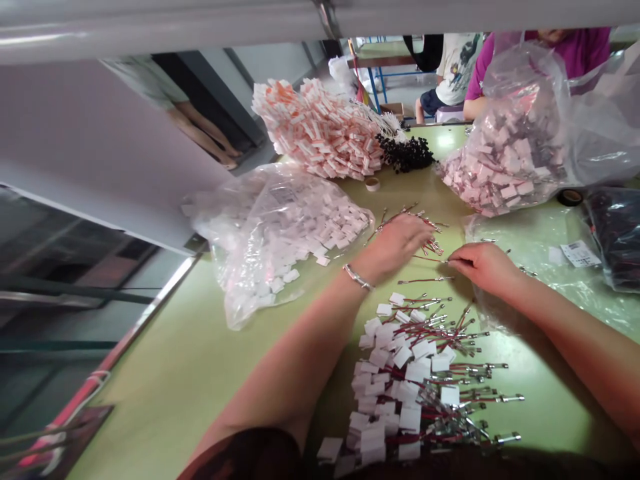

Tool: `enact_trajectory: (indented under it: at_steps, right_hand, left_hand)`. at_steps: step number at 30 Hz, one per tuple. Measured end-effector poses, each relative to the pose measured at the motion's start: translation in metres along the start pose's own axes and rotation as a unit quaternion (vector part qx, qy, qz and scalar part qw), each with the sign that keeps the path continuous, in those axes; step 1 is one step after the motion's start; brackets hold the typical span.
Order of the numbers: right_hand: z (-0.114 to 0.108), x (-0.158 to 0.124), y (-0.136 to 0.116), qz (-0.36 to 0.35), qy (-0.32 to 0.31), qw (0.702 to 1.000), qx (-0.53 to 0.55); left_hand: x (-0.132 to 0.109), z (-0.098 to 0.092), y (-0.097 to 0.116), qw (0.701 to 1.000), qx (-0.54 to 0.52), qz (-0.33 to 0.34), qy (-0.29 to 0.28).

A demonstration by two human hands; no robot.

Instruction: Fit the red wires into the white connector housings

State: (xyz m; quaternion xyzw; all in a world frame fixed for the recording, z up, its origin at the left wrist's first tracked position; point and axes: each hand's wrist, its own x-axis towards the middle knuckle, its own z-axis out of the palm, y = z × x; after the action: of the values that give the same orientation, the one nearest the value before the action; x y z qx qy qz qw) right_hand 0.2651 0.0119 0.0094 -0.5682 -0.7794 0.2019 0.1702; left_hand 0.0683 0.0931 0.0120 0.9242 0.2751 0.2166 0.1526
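My left hand [395,243] lies palm down over a small bunch of red wires with metal ends [425,230], fingers curled on them. My right hand [483,265] is just to the right, fingertips pinched on the metal tip of one red wire [425,281] lying on the green table [190,360]. Below both hands spreads a pile of finished red wires with white tags [415,380]. A silver bracelet [357,277] circles my left wrist.
An open clear bag of white tags [280,233] lies left of my hands. Behind it sit a heap of orange-and-white tags [320,130] and black parts [405,153]. A full clear bag [510,153] stands at right, a dark bag [615,233] beyond. Seated people [475,67] are at the far side.
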Motion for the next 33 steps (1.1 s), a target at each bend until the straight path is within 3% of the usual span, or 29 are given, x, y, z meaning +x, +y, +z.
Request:
enact_trajectory:
  at_steps: [2,4,9,13,17,20,23,25,27,29,31,33]
  right_hand:
    - [-0.003,0.001,0.001,-0.025,-0.008,0.998,-0.051]
    - [-0.01,0.002,0.004,-0.021,0.007,0.997,-0.075]
    - [-0.045,0.005,0.03,0.073,0.122,0.979,-0.147]
    - [-0.058,0.005,0.052,0.112,0.081,0.966,-0.22]
    - [-0.053,0.004,0.055,0.081,0.014,0.96,-0.267]
    - [-0.046,0.004,0.053,0.09,0.006,0.954,-0.286]
    - [-0.038,0.006,0.054,0.099,0.001,0.951,-0.293]
    - [-0.034,0.007,0.056,0.105,-0.007,0.948,-0.302]
    - [-0.032,0.008,0.055,0.119,0.006,0.945,-0.306]
    - [-0.033,0.007,0.051,0.137,0.046,0.948,-0.282]
    - [-0.033,0.006,0.043,0.137,0.091,0.961,-0.221]
    - [-0.029,0.003,0.032,0.097,0.112,0.98,-0.135]
  left_hand:
    - [0.007,0.005,-0.012,0.998,0.046,-0.045,0.027]
    - [0.011,0.017,-0.019,0.995,0.081,-0.062,0.001]
    - [0.014,0.036,-0.017,0.99,0.108,-0.08,-0.038]
    - [0.013,0.036,-0.015,0.989,0.119,-0.09,-0.022]
    - [0.014,0.035,-0.019,0.992,0.107,-0.068,-0.016]
    - [0.016,0.035,-0.02,0.994,0.085,-0.069,-0.005]
    - [0.016,0.03,-0.021,0.995,0.014,-0.089,0.048]
    - [0.015,0.025,-0.021,0.984,-0.064,-0.117,0.122]
    - [0.012,0.019,-0.019,0.953,-0.146,-0.157,0.215]
    - [0.008,0.014,-0.013,0.921,-0.211,-0.187,0.269]
    - [0.003,0.013,-0.004,0.916,-0.251,-0.203,0.239]
    - [-0.002,0.016,0.007,0.927,-0.273,-0.21,0.147]
